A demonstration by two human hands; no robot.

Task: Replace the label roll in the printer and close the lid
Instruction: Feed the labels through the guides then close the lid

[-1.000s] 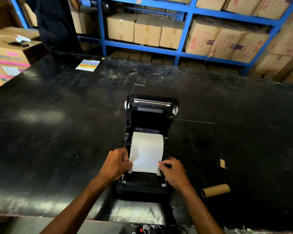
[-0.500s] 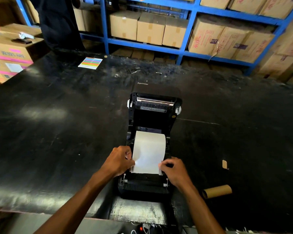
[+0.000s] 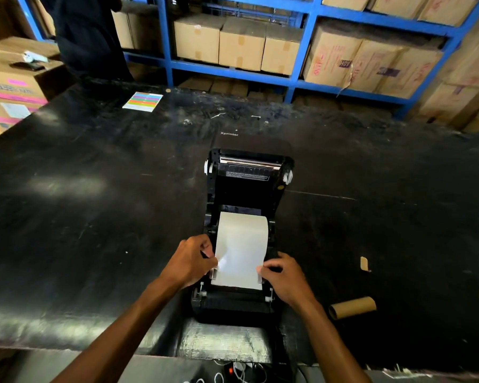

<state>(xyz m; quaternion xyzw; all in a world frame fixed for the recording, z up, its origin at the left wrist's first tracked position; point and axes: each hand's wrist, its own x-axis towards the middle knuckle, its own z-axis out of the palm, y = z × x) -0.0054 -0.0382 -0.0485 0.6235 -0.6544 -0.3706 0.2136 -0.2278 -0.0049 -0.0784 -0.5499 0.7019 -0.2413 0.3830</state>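
A black label printer (image 3: 234, 306) sits near the front edge of the black table, its lid (image 3: 249, 175) tilted open toward the back. White label paper (image 3: 241, 247) runs from the roll bay forward over the feed path. My left hand (image 3: 190, 262) pinches the paper's left edge at the guide. My right hand (image 3: 285, 276) grips the right edge at the opposite guide. The roll itself is mostly hidden under the paper sheet.
An empty cardboard core (image 3: 353, 307) lies on the table (image 3: 80, 230) right of the printer, with a small cardboard scrap (image 3: 364, 264) behind it. A coloured sheet (image 3: 143, 100) lies far left. Blue shelving with cartons (image 3: 241, 45) stands behind; a person (image 3: 89, 37) stands at back left.
Both hands stay on the paper's edges; the left hand has shifted slightly forward along the left edge. The camera has drifted a little.
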